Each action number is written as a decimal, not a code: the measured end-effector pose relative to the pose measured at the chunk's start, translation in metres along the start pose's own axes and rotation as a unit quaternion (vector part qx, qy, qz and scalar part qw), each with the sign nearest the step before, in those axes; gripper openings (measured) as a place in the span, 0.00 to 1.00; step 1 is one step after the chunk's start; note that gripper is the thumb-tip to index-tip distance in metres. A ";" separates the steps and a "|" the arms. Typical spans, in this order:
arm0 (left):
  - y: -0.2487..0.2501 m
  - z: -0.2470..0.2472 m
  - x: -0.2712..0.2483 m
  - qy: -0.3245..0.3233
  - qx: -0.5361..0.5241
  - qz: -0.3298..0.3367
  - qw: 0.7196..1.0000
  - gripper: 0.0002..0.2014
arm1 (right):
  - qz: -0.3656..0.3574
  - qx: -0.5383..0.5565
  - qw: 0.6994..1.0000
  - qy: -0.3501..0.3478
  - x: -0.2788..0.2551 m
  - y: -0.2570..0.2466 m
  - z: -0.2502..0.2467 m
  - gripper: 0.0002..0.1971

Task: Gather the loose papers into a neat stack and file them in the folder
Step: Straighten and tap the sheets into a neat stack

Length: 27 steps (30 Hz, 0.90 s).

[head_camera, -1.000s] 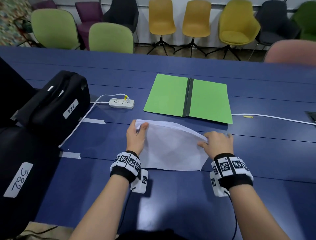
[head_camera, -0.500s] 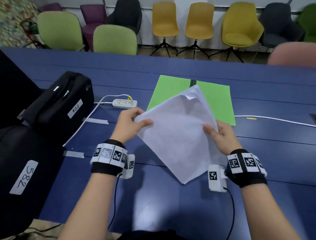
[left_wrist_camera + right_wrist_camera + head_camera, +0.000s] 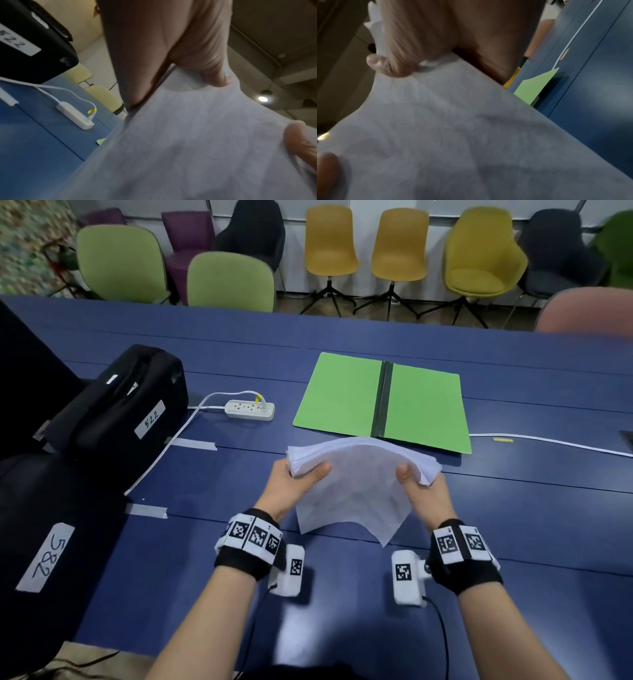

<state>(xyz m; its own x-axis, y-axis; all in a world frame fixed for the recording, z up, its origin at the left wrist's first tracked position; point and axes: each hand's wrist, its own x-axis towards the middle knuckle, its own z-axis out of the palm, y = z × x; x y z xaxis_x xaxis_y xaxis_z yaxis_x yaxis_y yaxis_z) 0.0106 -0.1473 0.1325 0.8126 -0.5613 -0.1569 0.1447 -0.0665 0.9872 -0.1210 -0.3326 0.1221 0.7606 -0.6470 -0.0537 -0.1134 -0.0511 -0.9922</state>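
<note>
Step in hand: squaring the gathered papers (image 3: 356,484), not yet filing. Left hand (image 3: 291,487) pinches the stack's left edge, thumb on top, fingers beneath; right hand (image 3: 423,496) pinches the right edge the same way. Both grips grasping paper. Stack held clear of the blue surface (image 3: 513,542), bowed upward in the middle, near corner drooping; far-edge sheets look slightly fanned, so alignment seems unfinished.

Green folder (image 3: 346,395) lies open and flat just beyond the stack, dark spine at centre, no sheets in it.

Next, by my reading: tap edges even on the surface, then carry forward and lay onto one folder leaf, keeping both pinches so the sheets don't splay.
</note>
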 end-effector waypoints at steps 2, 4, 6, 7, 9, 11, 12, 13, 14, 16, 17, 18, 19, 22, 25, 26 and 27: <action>-0.001 0.004 0.001 0.025 -0.021 -0.005 0.999 0.17 | -0.026 0.006 0.999 0.018 -0.003 -0.006 0.001 0.51; 0.003 0.007 0.000 0.039 -0.043 0.009 0.998 0.26 | -0.049 0.025 0.998 0.040 -0.006 -0.014 0.004 0.46; 0.007 0.010 -0.002 0.050 -0.059 0.022 0.997 0.27 | -0.048 0.059 0.994 0.074 -0.008 -0.020 0.008 0.37; 0.009 0.012 -0.003 0.063 -0.066 0.025 0.995 0.27 | -0.040 0.080 0.993 0.078 -0.007 -0.021 0.009 0.36; 0.014 0.015 -0.003 0.085 -0.064 0.027 0.994 0.28 | -0.035 0.093 0.992 0.082 -0.007 -0.022 0.011 0.29; 0.017 0.017 0.000 0.082 -0.056 0.045 0.994 0.28 | -0.022 0.084 0.993 0.081 -0.007 -0.027 0.011 0.22; 0.020 0.017 0.001 0.077 -0.046 0.062 0.994 0.26 | -0.017 0.074 0.994 0.073 -0.006 -0.028 0.010 0.24; 0.021 0.017 0.003 0.071 -0.038 0.078 0.994 0.25 | -0.022 0.066 0.996 0.058 -0.005 -0.031 0.008 0.24; 0.020 0.016 0.005 0.065 -0.034 0.087 0.993 0.24 | -0.030 0.058 0.997 0.030 -0.003 -0.030 0.005 0.23; 0.021 0.013 0.010 0.061 -0.032 0.078 0.995 0.26 | -0.045 0.036 0.998 -0.036 0.000 -0.028 -0.003 0.29; 0.022 0.012 0.011 0.066 -0.031 0.060 0.996 0.26 | -0.049 0.027 0.997 -0.060 0.001 -0.026 -0.006 0.33; 0.023 0.013 0.013 0.071 -0.028 0.036 0.996 0.24 | -0.049 0.020 0.996 -0.068 0.003 -0.024 -0.007 0.37; 0.022 0.014 0.016 0.074 -0.026 0.009 0.997 0.21 | -0.049 0.019 0.996 -0.068 0.003 -0.025 -0.006 0.38; 0.025 0.016 0.020 0.069 -0.031 -0.022 0.997 0.15 | -0.030 0.029 0.998 -0.046 0.007 -0.028 0.003 0.27; 0.023 0.010 0.028 0.073 -0.027 -0.041 0.996 0.27 | 0.010 0.037 0.999 -0.011 0.010 -0.034 0.007 0.16; 0.023 0.008 0.029 0.068 -0.025 -0.035 0.997 0.27 | 0.021 0.037 0.999 0.004 0.010 -0.036 0.006 0.18; 0.023 0.008 0.028 0.062 -0.020 -0.019 0.998 0.26 | 0.024 0.026 0.999 0.028 0.011 -0.037 0.005 0.21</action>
<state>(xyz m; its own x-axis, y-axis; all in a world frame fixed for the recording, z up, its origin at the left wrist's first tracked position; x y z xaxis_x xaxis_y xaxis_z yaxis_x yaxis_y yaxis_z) 0.0317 -0.1712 0.1514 0.8691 -0.4527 -0.1992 0.1972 -0.0521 0.9790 -0.1057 -0.3341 0.1575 0.7176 -0.6897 -0.0964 -0.1146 0.0196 -0.9932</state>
